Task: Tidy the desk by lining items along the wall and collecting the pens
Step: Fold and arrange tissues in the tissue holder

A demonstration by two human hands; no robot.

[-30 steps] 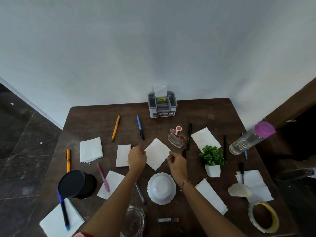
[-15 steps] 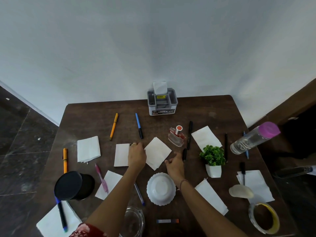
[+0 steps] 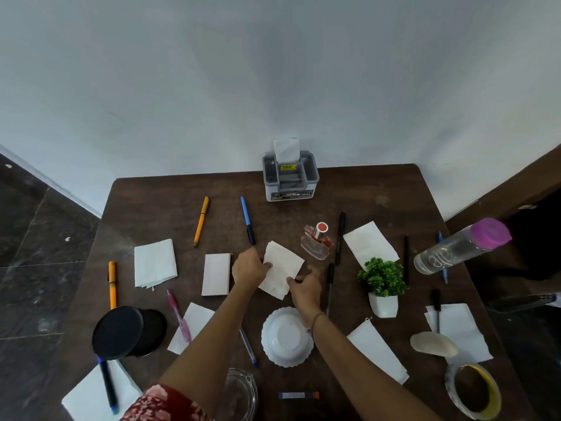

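A white napkin [image 3: 280, 268] at the middle of the brown desk [image 3: 158, 214] is lifted off the surface. My left hand [image 3: 247, 267] pinches its left edge and my right hand [image 3: 305, 285] pinches its lower right corner. Several pens lie scattered: an orange pen [image 3: 201, 221], a blue pen [image 3: 247, 220], a black pen [image 3: 340, 238], a pink pen [image 3: 179, 316] and another orange pen [image 3: 112, 284]. A grey organiser box [image 3: 290, 177] with a napkin in it stands against the wall.
Other napkins [image 3: 154, 262] [image 3: 216, 274] [image 3: 368, 246] lie around. A perfume bottle [image 3: 317, 241], a potted plant [image 3: 382, 284], a clear bottle with a purple cap [image 3: 461, 244], a white bowl [image 3: 285, 337], a black lidded pot [image 3: 127, 331], a tape roll [image 3: 473, 390] and a glass dish [image 3: 239, 393] crowd the desk.
Both hands took hold of the centre napkin and raised it off the desk; before, it lay flat with the hands at its edges.
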